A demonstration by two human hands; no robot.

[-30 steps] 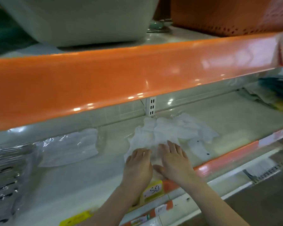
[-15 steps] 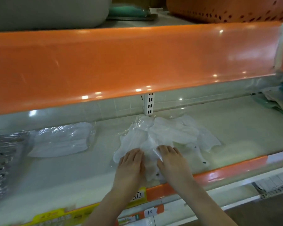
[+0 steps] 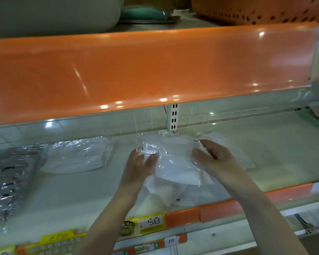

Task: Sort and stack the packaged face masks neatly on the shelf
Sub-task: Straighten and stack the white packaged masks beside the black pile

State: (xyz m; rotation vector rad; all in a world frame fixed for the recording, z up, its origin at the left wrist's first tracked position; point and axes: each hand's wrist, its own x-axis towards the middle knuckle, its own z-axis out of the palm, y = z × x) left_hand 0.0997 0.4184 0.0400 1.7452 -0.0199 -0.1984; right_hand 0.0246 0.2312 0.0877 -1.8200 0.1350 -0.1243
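The left hand (image 3: 139, 163) grips the near-left edge of a packaged white mask (image 3: 173, 162), fingers curled against the clear wrapper. The right hand (image 3: 213, 159) holds the opposite edge at about 3 o'clock, fingers bent round it, thumb on top. Held from both sides, the limp packet stays flat and square, probably so it can be laid true. It sits atop a loose heap of white masks (image 3: 173, 192) on the shelf (image 3: 66, 197), the heap spreading toward 5 o'clock. At 9 o'clock, well apart, a tidier white pack (image 3: 75, 155) lies flat, likely the stack to match. Further at 9 o'clock a dark, shiny-wrapped bundle (image 3: 9, 181) lies. Price tags (image 3: 151, 221) line the shelf's front lip.
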